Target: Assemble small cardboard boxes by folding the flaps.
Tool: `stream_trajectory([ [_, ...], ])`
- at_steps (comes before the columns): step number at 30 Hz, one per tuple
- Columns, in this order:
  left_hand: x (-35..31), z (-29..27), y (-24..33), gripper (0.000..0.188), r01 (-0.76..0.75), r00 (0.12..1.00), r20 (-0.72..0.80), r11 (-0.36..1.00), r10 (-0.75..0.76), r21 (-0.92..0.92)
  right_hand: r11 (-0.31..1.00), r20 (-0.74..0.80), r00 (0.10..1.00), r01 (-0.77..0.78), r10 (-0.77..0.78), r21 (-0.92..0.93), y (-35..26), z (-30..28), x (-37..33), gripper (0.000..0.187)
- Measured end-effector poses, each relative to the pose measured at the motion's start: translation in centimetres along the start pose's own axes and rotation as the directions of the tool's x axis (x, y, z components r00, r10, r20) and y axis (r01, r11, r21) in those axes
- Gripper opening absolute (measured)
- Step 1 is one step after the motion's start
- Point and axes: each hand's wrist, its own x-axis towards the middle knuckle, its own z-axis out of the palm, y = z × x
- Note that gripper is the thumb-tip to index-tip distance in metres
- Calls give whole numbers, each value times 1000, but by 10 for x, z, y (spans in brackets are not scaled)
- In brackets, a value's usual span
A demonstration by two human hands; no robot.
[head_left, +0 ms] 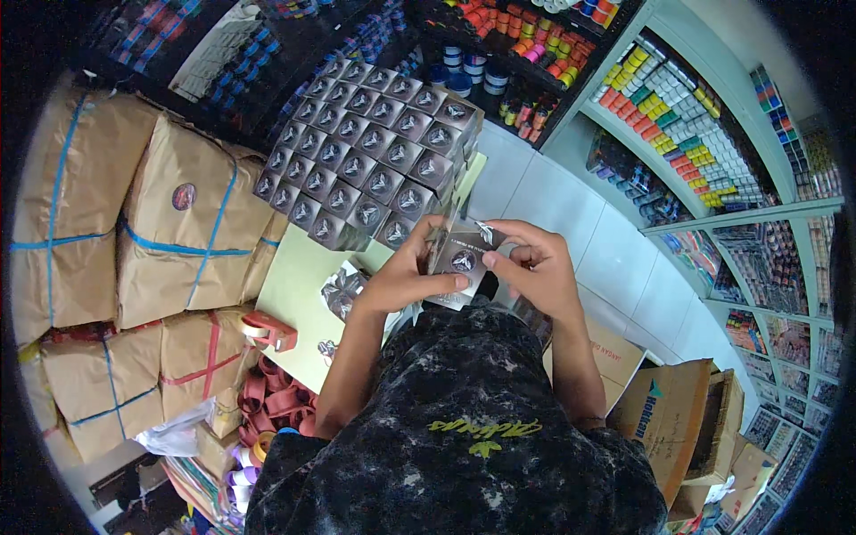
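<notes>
One box (463,261) lies gripped between the left hand (399,276), at its left side, and the right hand (546,272), at its right, long axis seemingly fore-and-aft.

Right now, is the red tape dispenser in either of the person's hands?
No: the red tape dispenser sits at the pale table's left edge, while the left hand and right hand hold a small box.

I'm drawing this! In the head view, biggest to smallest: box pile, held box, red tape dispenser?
1. Box pile
2. Held box, partly covered; nearness may enlarge it
3. Red tape dispenser
</notes>
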Motion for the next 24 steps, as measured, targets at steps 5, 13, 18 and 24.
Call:
stream_trajectory([
  [5,-3,4,4,76,15,999,-50,998,-12,56,990,-79,995,52,-62,-129,2,9,-2,33],
  [13,-4,0,-1,81,32,997,-79,996,-26,81,949,43,948,314,-316,39,10,6,-5,27],
  [18,-10,2,6,91,-68,998,29,961,62,269,982,132,989,-89,67,169,-8,-3,-7,22],
  [24,-15,5,10,97,-112,993,24,884,114,454,971,315,924,-237,217,27,-16,-9,-10,22],
])
